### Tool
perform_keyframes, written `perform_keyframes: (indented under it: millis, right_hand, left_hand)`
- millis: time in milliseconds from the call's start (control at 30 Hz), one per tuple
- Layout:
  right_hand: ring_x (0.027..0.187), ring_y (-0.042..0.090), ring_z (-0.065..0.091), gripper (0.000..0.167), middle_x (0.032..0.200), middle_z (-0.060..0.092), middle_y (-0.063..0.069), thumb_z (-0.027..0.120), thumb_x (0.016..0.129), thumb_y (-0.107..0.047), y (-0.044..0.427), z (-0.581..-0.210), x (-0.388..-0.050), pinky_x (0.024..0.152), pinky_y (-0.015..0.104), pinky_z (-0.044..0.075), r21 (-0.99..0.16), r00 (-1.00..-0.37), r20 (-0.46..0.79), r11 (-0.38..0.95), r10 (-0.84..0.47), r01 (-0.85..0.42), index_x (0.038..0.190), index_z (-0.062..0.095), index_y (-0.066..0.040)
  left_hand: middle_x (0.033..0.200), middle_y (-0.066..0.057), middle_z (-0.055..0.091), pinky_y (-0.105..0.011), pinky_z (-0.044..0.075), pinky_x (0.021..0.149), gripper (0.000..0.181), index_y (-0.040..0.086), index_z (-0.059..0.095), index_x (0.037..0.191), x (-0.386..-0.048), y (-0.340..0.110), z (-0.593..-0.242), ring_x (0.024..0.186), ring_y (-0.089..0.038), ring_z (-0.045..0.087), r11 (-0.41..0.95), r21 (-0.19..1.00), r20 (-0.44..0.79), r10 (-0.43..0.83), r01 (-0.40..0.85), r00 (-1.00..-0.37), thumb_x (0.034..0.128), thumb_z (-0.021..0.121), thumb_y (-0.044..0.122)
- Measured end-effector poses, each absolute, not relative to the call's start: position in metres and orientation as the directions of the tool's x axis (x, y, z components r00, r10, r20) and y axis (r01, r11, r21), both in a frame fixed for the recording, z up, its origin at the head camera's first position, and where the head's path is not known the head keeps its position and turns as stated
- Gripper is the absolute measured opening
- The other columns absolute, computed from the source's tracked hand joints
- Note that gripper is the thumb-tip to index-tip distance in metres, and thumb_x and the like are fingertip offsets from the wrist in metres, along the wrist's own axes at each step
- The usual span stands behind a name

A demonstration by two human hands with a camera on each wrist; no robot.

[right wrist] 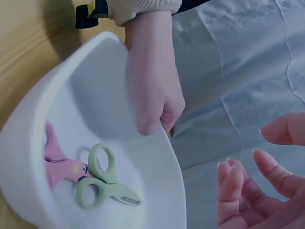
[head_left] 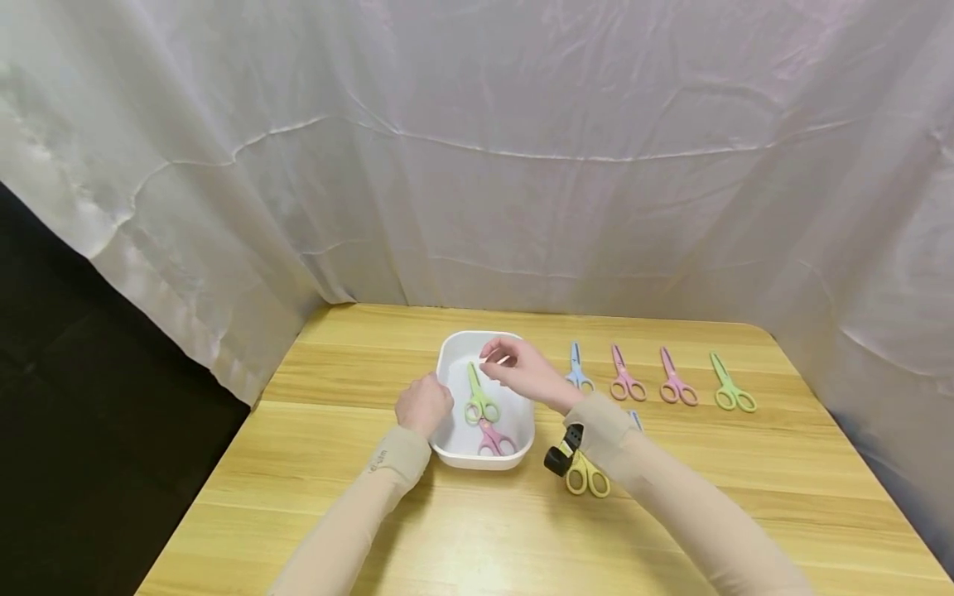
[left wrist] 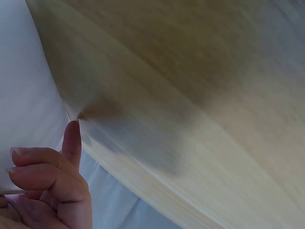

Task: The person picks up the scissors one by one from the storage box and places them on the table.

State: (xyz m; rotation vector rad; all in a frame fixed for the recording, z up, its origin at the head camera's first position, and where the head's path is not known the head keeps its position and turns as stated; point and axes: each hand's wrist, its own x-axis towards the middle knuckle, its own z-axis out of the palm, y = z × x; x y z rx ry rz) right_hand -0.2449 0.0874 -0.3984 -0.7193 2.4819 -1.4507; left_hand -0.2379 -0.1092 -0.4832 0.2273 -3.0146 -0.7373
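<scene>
A white plastic basin (head_left: 477, 463) stands on the wooden table. My left hand (head_left: 423, 406) grips its left rim, thumb over the inside in the right wrist view and fingers curled against the outside. Inside the basin lie green scissors (head_left: 474, 387) and pink scissors (right wrist: 66, 169), the green ones partly overlapping the pink. My right hand (head_left: 519, 370) hovers above the basin's right side with loosely bent fingers. Between its thumb and fingertips (right wrist: 267, 164) there is a gap, and nothing is held there.
Right of the basin, a row holds blue scissors (head_left: 575, 364), two pairs of pink scissors (head_left: 624, 381) and green scissors (head_left: 730, 391). Nearer lie yellow scissors (head_left: 587, 478) and a blue blade (head_left: 635, 419), partly hidden by the right arm. A pale curtain (head_left: 522, 232) hangs behind the table.
</scene>
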Motion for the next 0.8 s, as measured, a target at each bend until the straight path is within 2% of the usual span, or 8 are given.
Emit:
perform_keyframes:
  millis: [400, 800]
  right_hand:
    - [0.094, 0.022, 0.065, 0.028, 0.104, 0.068, 0.013, 0.063, 0.094, -0.015, 0.063, -0.408, -0.265, 0.073, 0.022, 0.052, -0.870, -0.925, 0.012, 0.452, -0.381, -0.197, 0.120, 0.061, -0.005]
    - [0.099, 0.024, 0.064, 0.030, 0.111, 0.069, 0.016, 0.064, 0.090, -0.017, 0.046, -0.423, -0.274, 0.077, 0.027, 0.051, -0.839, -0.951, -0.049, 0.529, -0.306, -0.127, 0.118, 0.063, -0.006]
  left_hand:
    - [0.089, -0.018, 0.072, -0.043, 0.058, 0.066, 0.035, -0.003, 0.066, 0.117, -0.237, -0.110, -0.482, 0.078, -0.031, 0.070, 0.879, 0.459, 0.004, -0.147, -0.129, -0.989, 0.0958, 0.051, 0.020]
    - [0.092, -0.020, 0.073, -0.045, 0.059, 0.066, 0.035, -0.003, 0.066, 0.118, -0.236, -0.109, -0.481, 0.080, -0.033, 0.070, 0.878, 0.460, 0.015, -0.156, -0.132, -0.988, 0.0953, 0.052, 0.020]
